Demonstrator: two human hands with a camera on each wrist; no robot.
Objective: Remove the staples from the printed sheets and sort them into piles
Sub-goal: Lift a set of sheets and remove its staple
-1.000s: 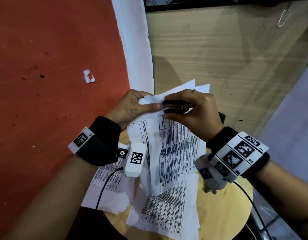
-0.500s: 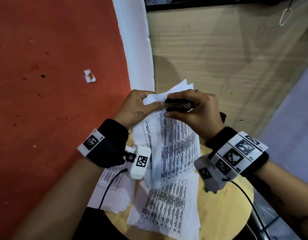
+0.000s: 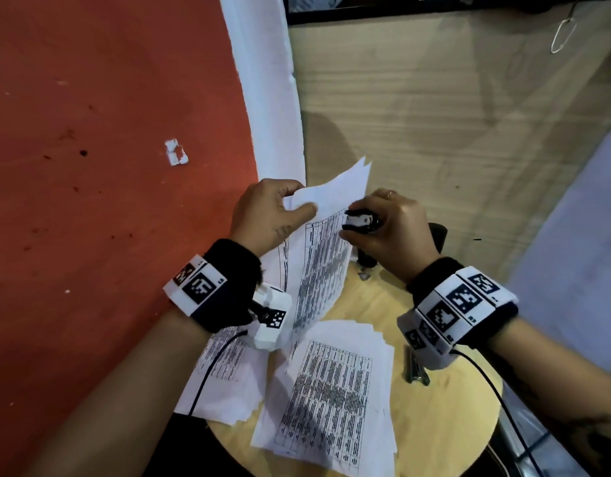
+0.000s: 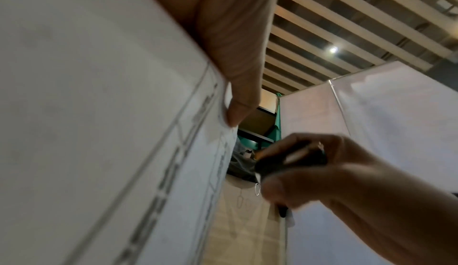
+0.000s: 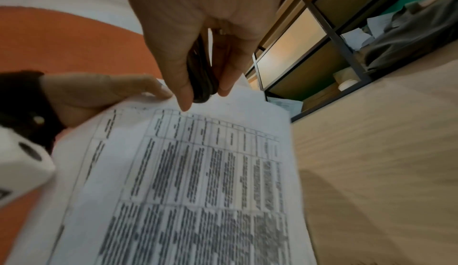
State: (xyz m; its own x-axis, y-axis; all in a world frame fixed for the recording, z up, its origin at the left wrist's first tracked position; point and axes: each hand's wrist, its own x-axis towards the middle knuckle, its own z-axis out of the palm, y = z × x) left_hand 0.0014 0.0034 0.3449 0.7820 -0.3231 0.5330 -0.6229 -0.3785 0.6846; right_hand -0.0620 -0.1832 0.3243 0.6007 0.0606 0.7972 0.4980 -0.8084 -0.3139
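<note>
2 hands: left hand [image 3: 269, 215], right hand [image 3: 390, 225]. 1 black metal-jawed staple remover [image 3: 360, 220]. 1 held set of printed white table sheets [image 3: 317, 270]. 2 paper piles on the table: left pile [image 3: 224, 380], right pile [image 3: 331, 394]. 1 round pale wooden table [image 3: 445, 418].

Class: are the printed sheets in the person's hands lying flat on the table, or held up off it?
Held up. The left hand pinches the printed sheets at their top corner; they hang above the table.
</note>
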